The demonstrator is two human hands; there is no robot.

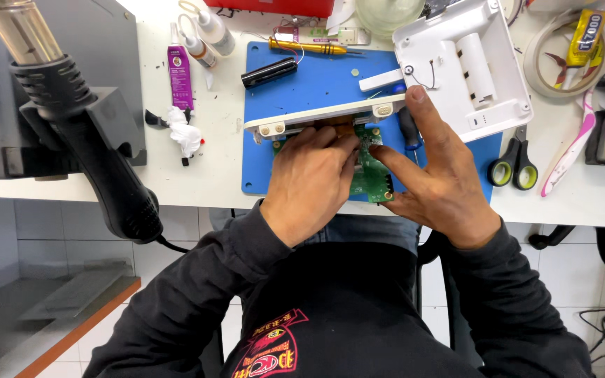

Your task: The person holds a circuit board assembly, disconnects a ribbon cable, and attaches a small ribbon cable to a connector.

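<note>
**Casing apart, circuit board under both hands**

- Work sits on a blue rectangular rubber mat (316, 84) on the white desk (197, 175). Clock directions are read from the mat's middle.
- Green printed circuit board (371, 171) lies at 5 o'clock, near the mat's front edge, partly tucked under a long white plastic casing half (316, 115) that runs across the mat.
- Left hand (309, 178) rests over the board's left part, fingers curled and pressed onto it; what the fingertips pinch, if anything, is hidden.
- Right hand (435, 168) is spread wide: forefinger stretched up to the casing's right end, thumb against the board's right edge. It grips nothing closed.
- Second white plastic casing half (463, 63) lies open, inside up, at 2 o'clock, a thin wire at its inner corner.
- Judged progress: the housing is already split in two and the board is exposed; the board is not yet free of the long casing half, so separating or reseating it remains.
- Around: black cylindrical battery cell (269, 72) at 11 o'clock, yellow-handled screwdriver (309, 47) at 12, black-and-green scissors (514, 164) at 4 off the mat, black hot-air gun (85, 133) hanging at 9.
</note>
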